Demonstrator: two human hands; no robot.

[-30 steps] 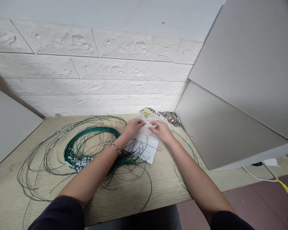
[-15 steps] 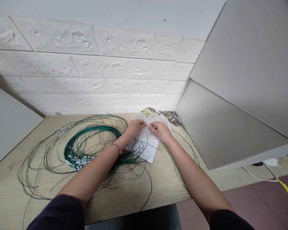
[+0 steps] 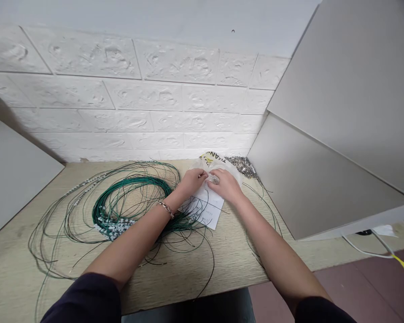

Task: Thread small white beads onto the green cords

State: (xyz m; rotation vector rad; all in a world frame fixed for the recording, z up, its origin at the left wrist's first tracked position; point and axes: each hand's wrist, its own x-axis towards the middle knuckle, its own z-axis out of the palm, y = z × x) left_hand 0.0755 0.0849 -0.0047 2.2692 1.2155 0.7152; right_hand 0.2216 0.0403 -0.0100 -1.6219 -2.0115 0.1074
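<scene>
My left hand [image 3: 193, 181] is closed in a pinch at the near edge of a clear plastic bag [image 3: 234, 169]; what sits between its fingertips is too small to make out. Beside it, my right hand [image 3: 225, 185] reaches over the bag with thumb and fingers apart, and small pale bits show in the gap. Under and below the hands lies a white paper sheet [image 3: 212, 214] with faint handwriting. Left of my forearm rests a coil of green wires [image 3: 131, 180], with many small white connectors [image 3: 116, 228] bunched at its near side.
Behind the bag lies yellow-and-black printed plastic [image 3: 211, 157], next to a heap of small metal parts [image 3: 244, 167]. Loose dark wires [image 3: 211, 269] trail over the wooden table [image 3: 235, 264]. White panels [image 3: 323, 170] stand at both sides, a brick-patterned wall [image 3: 161, 96] behind.
My right fingertips have parted from my left ones and spread over the bag. My left hand stays pinched in nearly the same place. The view has shifted slightly.
</scene>
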